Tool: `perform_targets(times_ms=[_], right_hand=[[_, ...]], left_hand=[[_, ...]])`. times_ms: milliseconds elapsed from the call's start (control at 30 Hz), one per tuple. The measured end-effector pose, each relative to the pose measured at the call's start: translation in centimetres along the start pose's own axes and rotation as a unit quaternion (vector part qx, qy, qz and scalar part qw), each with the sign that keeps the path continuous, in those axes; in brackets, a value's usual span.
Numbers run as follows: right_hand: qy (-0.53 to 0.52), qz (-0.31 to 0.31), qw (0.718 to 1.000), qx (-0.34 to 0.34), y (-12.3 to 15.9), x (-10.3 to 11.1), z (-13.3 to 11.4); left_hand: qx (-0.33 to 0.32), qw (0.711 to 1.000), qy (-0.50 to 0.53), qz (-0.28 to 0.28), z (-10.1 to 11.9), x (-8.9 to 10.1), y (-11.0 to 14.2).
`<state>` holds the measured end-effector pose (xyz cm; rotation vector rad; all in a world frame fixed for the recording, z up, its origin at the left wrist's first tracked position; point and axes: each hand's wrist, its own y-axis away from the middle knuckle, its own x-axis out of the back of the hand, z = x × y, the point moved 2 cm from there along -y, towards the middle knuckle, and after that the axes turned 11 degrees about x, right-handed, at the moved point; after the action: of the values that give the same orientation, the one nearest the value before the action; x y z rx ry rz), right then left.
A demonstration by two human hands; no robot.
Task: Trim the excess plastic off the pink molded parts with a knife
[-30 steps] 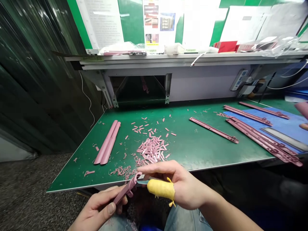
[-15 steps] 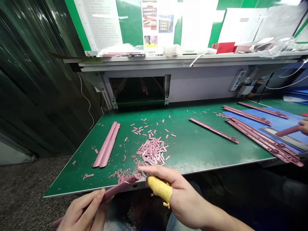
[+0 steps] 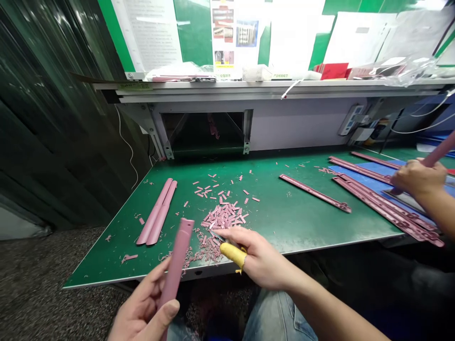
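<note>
Pink plastic bar [image 3: 177,265] stands nearly upright, clamped between thumb and fingers of the left hand [image 3: 142,308], over the table edge. Right hand [image 3: 263,258] pinches a small trimming knife [image 3: 216,236], apart from the bar; yellow finger cot [image 3: 232,254] on one finger. Pink shavings [image 3: 223,215] lie just beyond on the green table [image 3: 302,222].

This is a factory workshop — a green-matted workbench [image 3: 284,222] scattered with pink plastic trimmings [image 3: 223,218], a power strip [image 3: 351,119] mounted beneath its metal shelf [image 3: 249,84], and printed instruction sheets [image 3: 152,33] posted above — set up for bench production.
</note>
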<state>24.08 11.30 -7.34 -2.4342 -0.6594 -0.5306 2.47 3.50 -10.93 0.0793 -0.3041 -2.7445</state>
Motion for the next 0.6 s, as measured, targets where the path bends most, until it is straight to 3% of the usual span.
perform_targets(times_ms=[100, 200, 300, 400, 600], right_hand=[[-0.022, -0.027, 0.998, 0.046, 0.3, -1.4, 0.6], [0.047, 0.002, 0.997, 0.066, 0.0, -2.5, 1.2], [0.197, 0.037, 0.978, 0.063, -1.2, -2.8, 1.9], [0.317, 0.003, 0.946, 0.073, -2.4, -2.5, 2.3], [0.381, -0.061, 0.918, 0.091, -3.0, -2.2, 1.3]], left_hand=[[0.168, 0.98, 0.094, -0.043, -0.2, -1.9, 0.1], [0.242, 0.959, 0.13, -0.066, -1.3, -2.6, -0.6], [0.233, 0.959, 0.125, -0.098, -2.2, -3.0, -1.1], [0.223, 0.961, 0.104, -0.13, -2.6, -3.3, -1.3], [0.178, 0.968, 0.144, -0.103, -1.0, -4.0, -0.4]])
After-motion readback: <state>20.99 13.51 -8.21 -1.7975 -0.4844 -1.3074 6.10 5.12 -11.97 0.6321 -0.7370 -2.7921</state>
